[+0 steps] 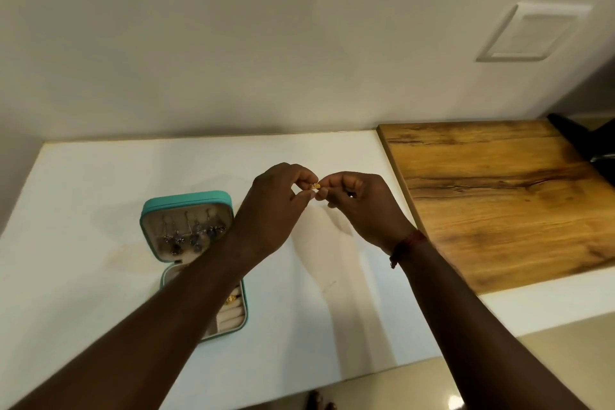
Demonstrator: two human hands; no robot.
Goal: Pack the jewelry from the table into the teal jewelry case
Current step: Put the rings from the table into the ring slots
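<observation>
Left hand (278, 206) and right hand (357, 201) raised together above the white glossy tabletop (100, 176), fingertips pinched from both sides on one small ribbed gold ring (314, 186); remaining fingers curled in, nothing else gripped. Red thread bracelet (404, 245) at the right wrist. Open teal zip-around jewelry case (186, 203) flat on the table to the left, partly under the left forearm: dangling dark-stoned earrings (193, 233) hung in the beige lid, another gold piece (229, 300) seated among the cream ring rolls of the base. Wooden brown board (499, 196) off to the right, untouched. No other loose jewelry visible on the table.

Step in hand, by the look of it: ring lifted, not yet stowed. Next move likely calls for a single-handed hold, a carry left and down to the base, then a press into a free slot between the rolls. Small and smooth, so easily dropped in the handover.
</observation>
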